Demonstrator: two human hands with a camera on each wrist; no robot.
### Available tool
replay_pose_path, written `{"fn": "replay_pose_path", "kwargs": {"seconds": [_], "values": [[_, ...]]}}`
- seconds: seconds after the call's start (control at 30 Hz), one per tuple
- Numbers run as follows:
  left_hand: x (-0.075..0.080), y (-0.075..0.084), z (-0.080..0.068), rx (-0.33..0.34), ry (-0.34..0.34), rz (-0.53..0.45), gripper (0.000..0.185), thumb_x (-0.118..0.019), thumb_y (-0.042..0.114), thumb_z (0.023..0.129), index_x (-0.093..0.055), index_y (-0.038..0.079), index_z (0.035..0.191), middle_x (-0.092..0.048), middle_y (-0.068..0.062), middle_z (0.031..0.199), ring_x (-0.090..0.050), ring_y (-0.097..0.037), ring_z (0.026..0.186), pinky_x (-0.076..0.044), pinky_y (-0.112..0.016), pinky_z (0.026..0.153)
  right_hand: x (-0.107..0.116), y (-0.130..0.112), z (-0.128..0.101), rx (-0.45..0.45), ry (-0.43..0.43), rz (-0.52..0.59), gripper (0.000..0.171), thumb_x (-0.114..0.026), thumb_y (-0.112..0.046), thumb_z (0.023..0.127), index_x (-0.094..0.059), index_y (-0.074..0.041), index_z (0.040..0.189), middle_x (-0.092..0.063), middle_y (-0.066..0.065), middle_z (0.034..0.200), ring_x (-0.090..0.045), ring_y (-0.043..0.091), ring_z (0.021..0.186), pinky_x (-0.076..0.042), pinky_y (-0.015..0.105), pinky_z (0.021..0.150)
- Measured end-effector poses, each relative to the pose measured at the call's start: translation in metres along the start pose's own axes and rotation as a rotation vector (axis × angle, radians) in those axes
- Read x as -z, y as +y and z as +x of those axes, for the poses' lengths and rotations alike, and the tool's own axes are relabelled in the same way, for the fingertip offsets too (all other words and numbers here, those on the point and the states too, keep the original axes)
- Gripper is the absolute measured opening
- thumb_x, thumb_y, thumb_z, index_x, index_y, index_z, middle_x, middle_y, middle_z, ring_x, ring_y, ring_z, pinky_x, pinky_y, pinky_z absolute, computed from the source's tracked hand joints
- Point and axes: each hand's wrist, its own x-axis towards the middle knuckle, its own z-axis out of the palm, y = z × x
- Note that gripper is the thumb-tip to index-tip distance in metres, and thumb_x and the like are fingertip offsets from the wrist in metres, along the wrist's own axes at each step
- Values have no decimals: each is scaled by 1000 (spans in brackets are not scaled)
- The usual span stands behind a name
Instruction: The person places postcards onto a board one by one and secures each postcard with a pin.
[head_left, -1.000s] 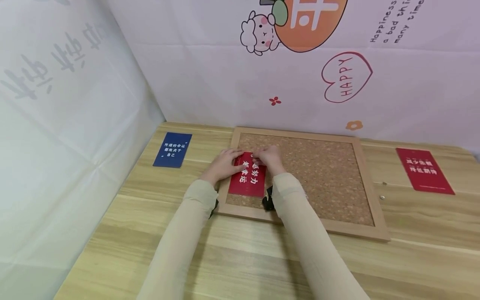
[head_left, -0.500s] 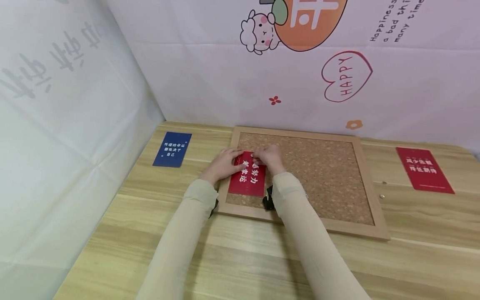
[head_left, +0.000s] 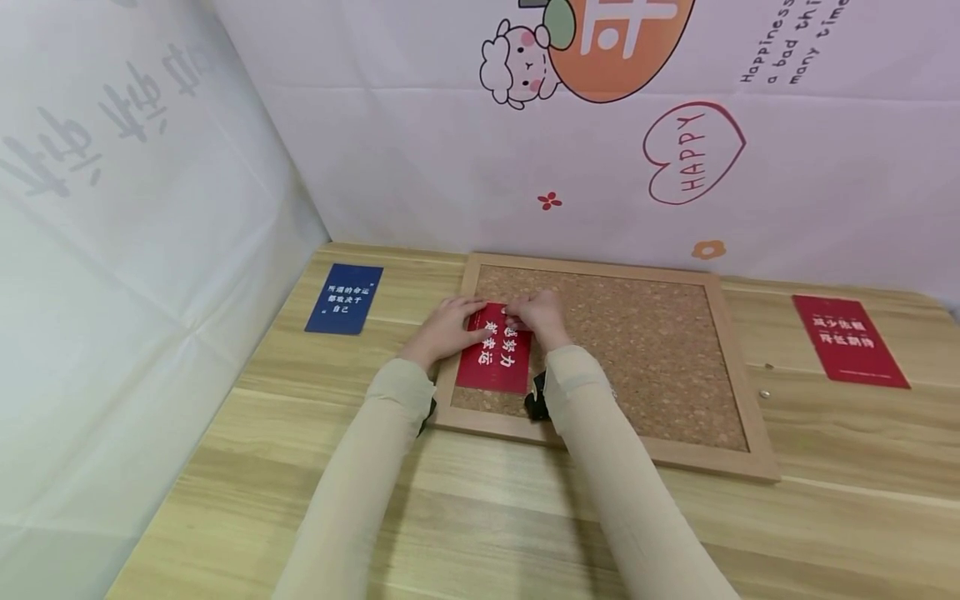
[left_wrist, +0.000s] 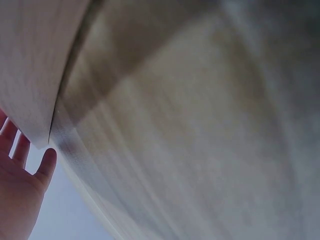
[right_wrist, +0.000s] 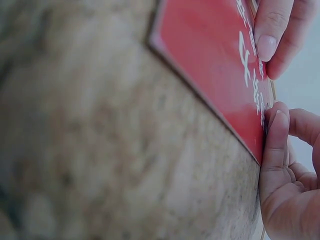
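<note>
A red card [head_left: 491, 379] with white lettering lies on the left part of the cork board [head_left: 652, 358]. My left hand [head_left: 447, 328] holds it down, fingers extended along its left and upper edge and thumb on its face. At the card's upper right, my right hand [head_left: 537, 317] has its thumb and forefinger bent together against the surface. In the right wrist view, the right thumb [right_wrist: 276, 140] and forefinger meet close to the card [right_wrist: 215, 65]; whatever small thing sits between their tips is hidden. The left wrist view shows part of the left hand [left_wrist: 20, 190] beside the board's frame [left_wrist: 35, 70].
A blue card [head_left: 345, 300] lies on the table at left, and another red card [head_left: 851, 342] at right. Two tiny metallic pieces, one of them a round tack-like piece [head_left: 765, 394], lie right of the board. Printed white cloth [head_left: 420, 167] hangs behind and at left.
</note>
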Motion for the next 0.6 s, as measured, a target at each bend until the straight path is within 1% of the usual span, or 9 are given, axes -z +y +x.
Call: {"fn": "replay_pose_path", "kwargs": {"seconds": [0.17, 0.6], "values": [[0, 0, 0, -5, 4, 15, 62, -58, 39, 93, -38, 15, 147, -32, -5, 156, -22, -28, 147, -21, -47, 121, 0, -1, -2, 2, -4, 0, 31, -61, -5, 88, -64, 12, 113, -57, -4, 52, -57, 2, 46, -51, 12, 51], [1, 2, -2, -2, 12, 14, 62, -59, 38, 93, -39, 14, 147, -32, -6, 156, -24, -28, 146, -23, -47, 120, 0, 1, -1, 16, 7, -14, 26, -61, -5, 86, -67, 13, 103, -57, -4, 49, -57, 1, 44, -51, 13, 50]]}}
